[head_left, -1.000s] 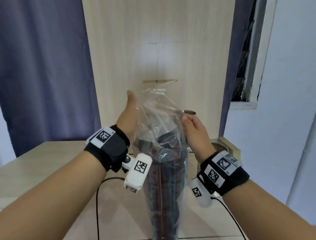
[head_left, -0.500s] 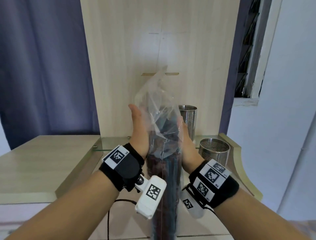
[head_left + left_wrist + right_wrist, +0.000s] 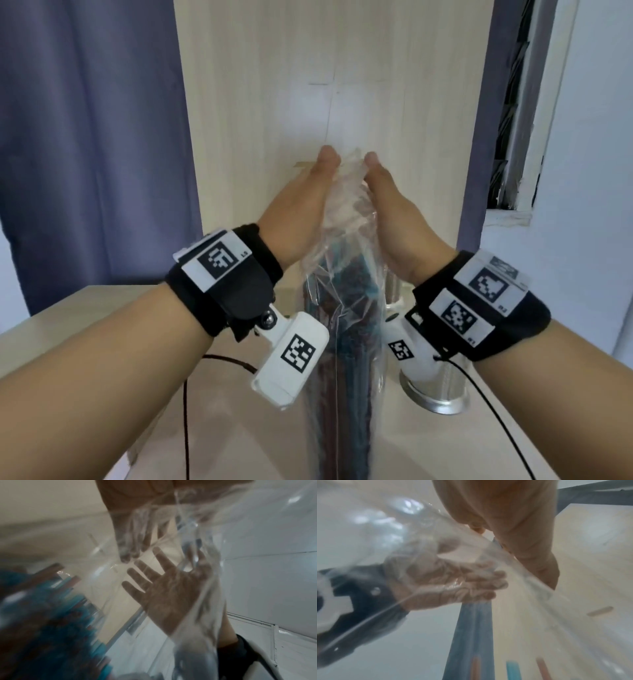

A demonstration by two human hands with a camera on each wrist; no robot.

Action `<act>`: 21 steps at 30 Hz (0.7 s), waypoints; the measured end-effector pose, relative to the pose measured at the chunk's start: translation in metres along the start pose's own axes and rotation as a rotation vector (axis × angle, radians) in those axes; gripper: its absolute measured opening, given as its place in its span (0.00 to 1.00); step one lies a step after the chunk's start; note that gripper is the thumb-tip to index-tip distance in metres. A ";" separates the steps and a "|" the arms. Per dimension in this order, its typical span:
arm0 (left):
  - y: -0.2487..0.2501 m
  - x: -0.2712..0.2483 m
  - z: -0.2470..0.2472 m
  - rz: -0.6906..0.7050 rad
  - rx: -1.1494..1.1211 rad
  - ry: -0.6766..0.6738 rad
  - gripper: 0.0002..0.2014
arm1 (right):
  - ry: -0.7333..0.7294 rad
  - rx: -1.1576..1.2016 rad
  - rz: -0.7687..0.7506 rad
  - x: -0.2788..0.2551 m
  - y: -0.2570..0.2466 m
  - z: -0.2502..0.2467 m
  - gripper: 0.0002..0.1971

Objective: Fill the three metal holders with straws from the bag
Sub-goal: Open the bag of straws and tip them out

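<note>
A clear plastic bag [image 3: 346, 219] stands upright in front of me, full of teal and brown straws [image 3: 342, 342]. My left hand [image 3: 298, 209] and right hand [image 3: 390, 209] press flat against the bag's crumpled top from either side, fingers straight, thumbs up. In the left wrist view the right hand [image 3: 168, 588] shows spread behind the plastic, the left hand's fingers [image 3: 132, 536] lie on the film, and the straws [image 3: 42, 615] are blurred. The right wrist view shows the left hand [image 3: 453, 581] through the film. One metal holder [image 3: 435, 390] stands partly hidden behind my right wrist.
The bag stands on a light wooden table [image 3: 102, 428] against a tall wooden panel [image 3: 325, 68]. A blue curtain [image 3: 85, 137] hangs at the left and a white wall [image 3: 589, 171] stands at the right. A black cable [image 3: 186, 411] runs down by my left forearm.
Both hands have slid up the bag and come closer together, squeezing its top between the palms. The view has shifted, and the two holders seen earlier are now hidden behind my right arm.
</note>
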State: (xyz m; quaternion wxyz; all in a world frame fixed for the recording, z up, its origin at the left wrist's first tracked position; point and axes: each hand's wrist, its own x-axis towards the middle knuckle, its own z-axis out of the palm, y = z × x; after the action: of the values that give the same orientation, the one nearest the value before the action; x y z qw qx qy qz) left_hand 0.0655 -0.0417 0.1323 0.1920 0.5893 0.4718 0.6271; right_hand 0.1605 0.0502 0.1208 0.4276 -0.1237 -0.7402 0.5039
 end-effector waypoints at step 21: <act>0.021 0.018 -0.023 -0.214 -0.051 0.075 0.10 | 0.153 -0.363 -0.114 0.015 -0.041 -0.004 0.03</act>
State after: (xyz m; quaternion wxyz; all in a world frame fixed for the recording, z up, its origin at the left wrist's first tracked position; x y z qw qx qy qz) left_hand 0.0473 -0.0458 0.1630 0.2547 0.5066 0.5227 0.6366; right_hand 0.1648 0.0434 0.1639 0.4812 -0.1946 -0.7900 0.3263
